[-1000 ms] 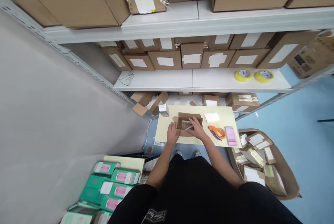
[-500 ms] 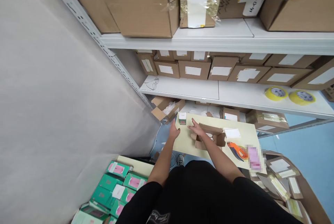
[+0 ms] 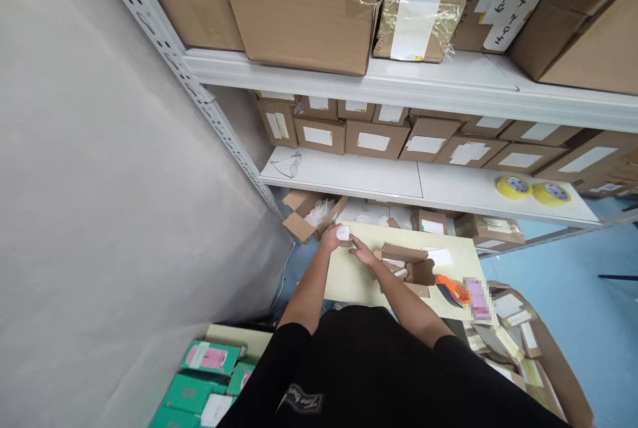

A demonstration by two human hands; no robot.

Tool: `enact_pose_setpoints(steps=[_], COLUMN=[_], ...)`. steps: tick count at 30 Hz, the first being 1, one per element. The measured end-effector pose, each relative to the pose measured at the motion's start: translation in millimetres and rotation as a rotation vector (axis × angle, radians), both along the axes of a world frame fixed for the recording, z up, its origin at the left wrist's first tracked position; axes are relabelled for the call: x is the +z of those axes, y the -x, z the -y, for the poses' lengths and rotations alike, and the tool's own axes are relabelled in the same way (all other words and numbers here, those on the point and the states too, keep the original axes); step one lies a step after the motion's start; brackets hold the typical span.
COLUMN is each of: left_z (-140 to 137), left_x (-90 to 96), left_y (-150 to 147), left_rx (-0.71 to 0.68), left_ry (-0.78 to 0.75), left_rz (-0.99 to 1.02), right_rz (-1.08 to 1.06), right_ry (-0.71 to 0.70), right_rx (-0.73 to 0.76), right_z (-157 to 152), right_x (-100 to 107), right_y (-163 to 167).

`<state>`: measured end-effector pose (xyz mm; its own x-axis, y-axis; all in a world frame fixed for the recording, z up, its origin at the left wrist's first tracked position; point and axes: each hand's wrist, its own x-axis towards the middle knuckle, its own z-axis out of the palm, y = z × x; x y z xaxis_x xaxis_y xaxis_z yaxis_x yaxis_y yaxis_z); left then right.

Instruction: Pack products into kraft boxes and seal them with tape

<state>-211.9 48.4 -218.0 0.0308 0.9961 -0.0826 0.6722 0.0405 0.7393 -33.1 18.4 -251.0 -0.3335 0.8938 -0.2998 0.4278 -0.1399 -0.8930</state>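
Note:
A small box (image 3: pixel 343 233) with a white top stands at the far left corner of the pale yellow table (image 3: pixel 349 278). My left hand (image 3: pixel 329 239) is wrapped round its left side. From the right, my right hand (image 3: pixel 362 252) presses its fingers against the same box. Most of the box's sides are hidden by my hands. Just right of my right forearm lies an open brown carton (image 3: pixel 403 254), flaps up, with white pieces inside.
Farther right on the table are white papers (image 3: pixel 440 256), an orange-handled tool (image 3: pixel 452 288) and a blurred pink item (image 3: pixel 477 298). Shelves ahead hold cartons, glasses (image 3: pixel 292 165) and yellow tape rolls (image 3: pixel 514 186). Green boxes (image 3: pixel 192 391) sit lower left; a large carton (image 3: pixel 558 375) stands lower right.
Both hands were spread apart on either side of the small box. They have closed in on it from left and right. The camera view has shifted slightly.

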Motion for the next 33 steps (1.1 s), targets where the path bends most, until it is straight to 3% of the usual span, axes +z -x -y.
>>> enact_pose_setpoints(steps=[4, 7, 10, 14, 17, 22, 30, 33], left_z=[1, 9, 20, 31, 39, 53, 72, 84], left_x=[26.1, 57.6, 88.0, 104.0, 94.5, 64.6, 11.4, -7.3], left_y=[11, 20, 24, -3, -44, -106, -139, -142], left_rx=[-0.019, -0.007, -0.078, -0.268, -0.354, -0.479, -0.506, -0.56], left_ry=[0.105, 0.075, -0.024, 0.092, 0.169, 0.188, 0.238, 0.282], left_rz=[-0.048, 0.008, 0.197, 0.574, 0.674, 0.351, 0.148, 0.048], right_rz=[-0.063, -0.04, -0.01, 0.048, 0.16, 0.363, 0.433, 0.424], right_ry=[0.015, -0.054, -0.181, -0.327, -0.377, -0.418, -0.148, -0.153], right_rx=[-0.057, -0.124, -0.146, -0.198, -0.234, -0.306, -0.327, -0.342], right_z=[5, 10, 14, 28, 53, 100, 124, 130], right_x=[15, 31, 49, 72, 86, 89, 61, 56], right_y=[-17, -36, -62, -119, -173, -235, -255, -259])
